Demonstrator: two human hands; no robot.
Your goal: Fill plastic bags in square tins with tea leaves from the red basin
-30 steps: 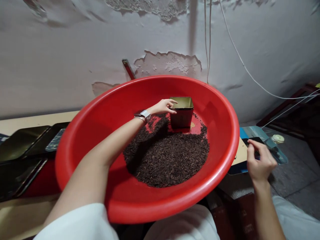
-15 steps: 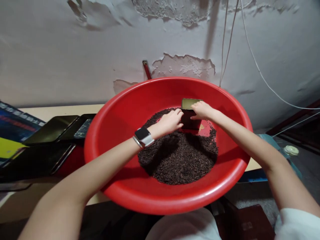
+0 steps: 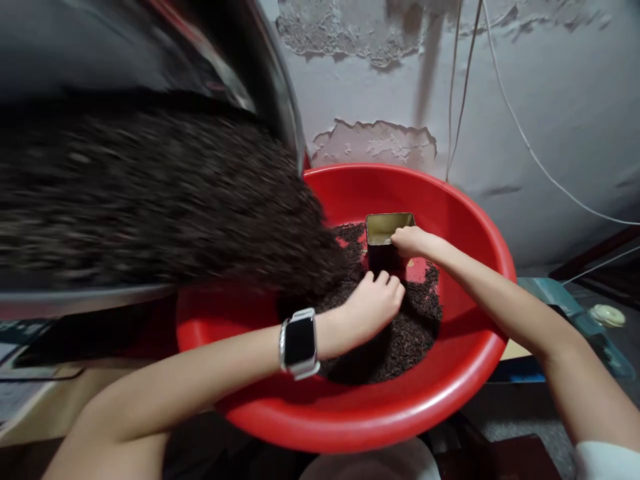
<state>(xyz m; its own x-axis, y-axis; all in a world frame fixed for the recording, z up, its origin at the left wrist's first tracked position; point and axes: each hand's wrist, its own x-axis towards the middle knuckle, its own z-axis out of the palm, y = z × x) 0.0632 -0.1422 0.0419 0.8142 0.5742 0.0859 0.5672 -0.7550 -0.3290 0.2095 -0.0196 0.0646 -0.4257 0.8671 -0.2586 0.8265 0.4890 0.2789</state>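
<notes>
hands apart from each other, both inside the red basin (image 3: 380, 423), which serves as reference for all places here.

left hand (image 3: 367, 308): over the middle of the basin, above the leaves, just in front of the tin. back of hand up, fingers bent; palm hidden, so cannot tell whether it holds anything or touches the tin. a watch with a pale band (image 3: 301, 339) sits on this wrist.

right hand (image 3: 411, 241): reaches in across the basin's right rim; fingers clamped on the tin's rim at the right front corner. thumb not clearly visible.

square tin (image 3: 380, 255): upright in the basin's far half, a little right of its middle. mouth up, pale gold inside, dark outer face in shadow.

dark dried leaves (image 3: 423, 327) cover much of the basin's floor; bare red patches show beside the tin.

large vessel with metal rim (image 3: 100, 50): tilted over the basin's left side, hiding part of that rim. a heap of similar dark leaves (image 3: 165, 193) fills it and runs over its lip into the basin; motion blur here.

tabletop (image 3: 513, 352): pale edge showing right of the basin. translucent teal box (image 3: 540, 293) farther right. peeling wall (image 3: 350, 80) behind the basin.
</notes>
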